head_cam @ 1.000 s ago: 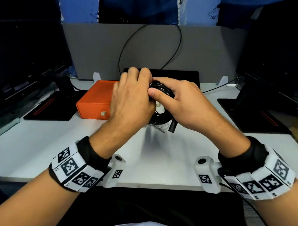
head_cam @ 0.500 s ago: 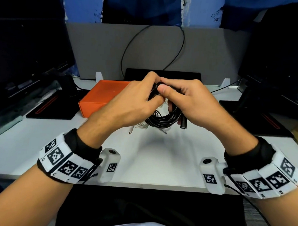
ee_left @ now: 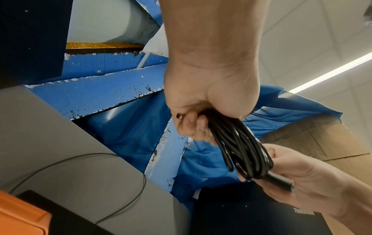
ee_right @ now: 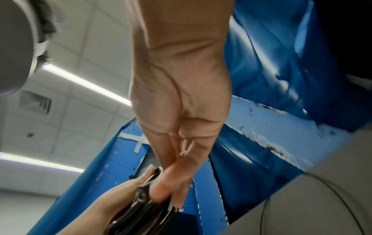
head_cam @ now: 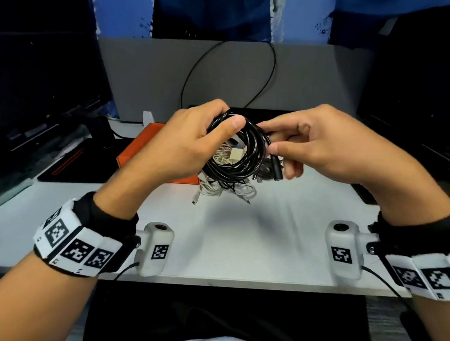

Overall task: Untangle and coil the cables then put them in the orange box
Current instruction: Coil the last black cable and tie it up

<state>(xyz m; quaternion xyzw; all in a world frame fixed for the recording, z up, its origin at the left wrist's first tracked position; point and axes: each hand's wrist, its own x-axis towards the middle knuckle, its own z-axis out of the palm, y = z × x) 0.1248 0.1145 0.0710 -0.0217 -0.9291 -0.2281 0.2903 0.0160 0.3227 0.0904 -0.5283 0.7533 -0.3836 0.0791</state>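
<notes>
A coiled black cable [head_cam: 238, 155] hangs in the air above the desk, held by both hands. My left hand [head_cam: 194, 143] grips its upper left side, thumb pressed over the loops; the left wrist view shows the fingers curled round the black cable [ee_left: 239, 143]. My right hand [head_cam: 292, 147] pinches the coil's right edge, with the cable's black plug [head_cam: 277, 168] just under its thumb. The right wrist view shows its fingers on the black cable [ee_right: 141, 211]. Below the coil a tangle of white and grey cables [head_cam: 225, 189] lies on the desk. The orange box [head_cam: 139, 151] sits at left, partly hidden by my left hand.
The white desk [head_cam: 241, 235] stretches toward me. A grey partition [head_cam: 150, 77] stands behind, with a thin black wire [head_cam: 273, 66] looping over it. Dark monitors [head_cam: 42, 85] and their bases flank both sides. A black laptop [ee_left: 261, 214] lies behind the box.
Both hands have lifted the black coil off the desk and turned it to face me. The hands have spread apart, and the white tangle underneath has come into view.
</notes>
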